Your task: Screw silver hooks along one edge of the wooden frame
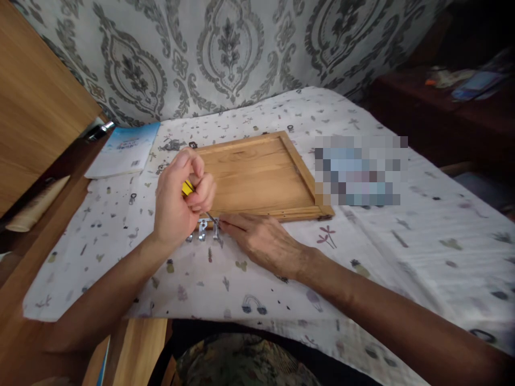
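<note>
My left hand [171, 201] is closed around the yellow handle of a screwdriver [188, 187]. Its thin shaft slants down toward a metal hook strip [202, 230] at the near edge of a framed wooden panel [251, 174]. Several curved, shiny hooks hang from the strip; my left hand partly covers its left end. My right hand [263, 238] lies low over the panel's near edge, its fingers pressed together at the strip's right end beside the screwdriver tip. The exact contact of tip and screw is too small to make out.
A white cloth with small printed figures [241, 284] covers the table. A blue and white book [126, 153] lies at the back left, and a blurred-out item [358, 174] is right of the panel. Patterned fabric [229, 53] rises behind; a wooden cabinet [40, 102] stands left.
</note>
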A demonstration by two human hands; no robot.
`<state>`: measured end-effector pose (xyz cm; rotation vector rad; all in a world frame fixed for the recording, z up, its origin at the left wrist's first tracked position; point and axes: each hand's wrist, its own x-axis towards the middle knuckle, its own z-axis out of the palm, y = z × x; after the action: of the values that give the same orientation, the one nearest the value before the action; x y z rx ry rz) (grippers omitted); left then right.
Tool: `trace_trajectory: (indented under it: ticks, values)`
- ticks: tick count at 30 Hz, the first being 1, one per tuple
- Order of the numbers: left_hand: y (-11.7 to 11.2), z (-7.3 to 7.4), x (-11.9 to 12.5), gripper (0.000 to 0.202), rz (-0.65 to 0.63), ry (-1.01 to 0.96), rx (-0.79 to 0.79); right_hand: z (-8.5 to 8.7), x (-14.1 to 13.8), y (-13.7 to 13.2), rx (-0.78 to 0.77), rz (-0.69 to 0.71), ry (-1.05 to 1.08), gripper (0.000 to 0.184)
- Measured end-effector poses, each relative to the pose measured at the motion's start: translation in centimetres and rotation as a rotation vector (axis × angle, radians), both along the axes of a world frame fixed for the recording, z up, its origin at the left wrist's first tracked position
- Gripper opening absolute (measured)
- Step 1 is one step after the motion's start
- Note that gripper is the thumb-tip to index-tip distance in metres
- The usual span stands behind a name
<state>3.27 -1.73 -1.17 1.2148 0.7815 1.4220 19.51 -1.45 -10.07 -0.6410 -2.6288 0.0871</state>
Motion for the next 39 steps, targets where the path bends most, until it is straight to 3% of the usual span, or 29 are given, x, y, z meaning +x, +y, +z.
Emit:
trace_trajectory:
  ticks: [4,9,11,17,26,30,34,39]
  values:
    - [0.2,-0.1,0.0,0.025,0.001,0.057,0.033,-0.1,0.0,0.1,0.003,0.001,0.004,0.023]
    - [0.2,-0.1,-0.1,0.032,0.184,0.162,0.101,-0.2,0.0,0.1,-0.033,0.004,-0.012,0.024]
    - [0.2,-0.1,-0.2,0.040,0.201,0.201,0.104,-0.2,0.0,0.1,-0.043,0.002,-0.010,0.023]
    - [0.2,-0.1,0.3,0.049,0.280,0.073,0.148,0.0,0.0,0.0,-0.068,-0.002,-0.009,0.025]
    - [-0.3,0.5,0.3,0.014,-0.011,0.044,0.015,0.3,0.0,0.0,-0.043,-0.015,-0.051,0.024]
    - [0.3,0.4,-0.1,0.018,0.064,0.095,0.001,0.3,0.0,-0.1,-0.032,-0.019,-0.069,0.023]
    - [0.5,0.0,-0.9,0.028,0.158,0.266,0.080,0.2,0.0,0.0,-0.057,-0.012,-0.056,0.024]
    - [0.2,0.1,-0.7,0.037,0.109,0.218,0.063,0.0,0.0,0.0,-0.049,-0.010,-0.011,0.024]
